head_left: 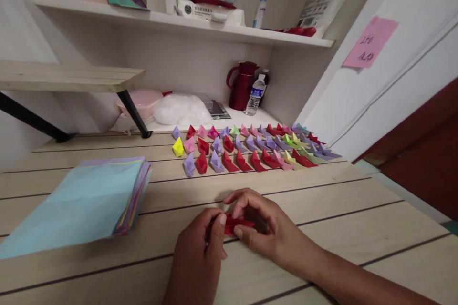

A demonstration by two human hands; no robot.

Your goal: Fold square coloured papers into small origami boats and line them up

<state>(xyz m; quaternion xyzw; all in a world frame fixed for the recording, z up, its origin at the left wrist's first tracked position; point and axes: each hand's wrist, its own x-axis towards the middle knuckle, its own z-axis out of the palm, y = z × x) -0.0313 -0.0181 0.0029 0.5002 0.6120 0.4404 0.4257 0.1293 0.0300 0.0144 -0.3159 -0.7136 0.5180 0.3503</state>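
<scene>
A small piece of folded red paper [232,225] is held between my two hands, low over the wooden table [150,271]. My left hand [205,236] pinches its left end between thumb and fingers. On the other side, my right hand [259,221] curves around the paper, thumb at its near edge and fingers at the far edge. Parts of the paper are hidden behind the fingers. Beyond my hands, several folded paper boats [216,162] in red, purple, pink, yellow and green stand in rows.
To the left lies a stack of coloured paper sheets [89,195], light blue on top. A small raised shelf [71,76] on black legs stands behind it. At the back are a red jug [243,86], a water bottle [255,97] and a white plastic bag [182,109].
</scene>
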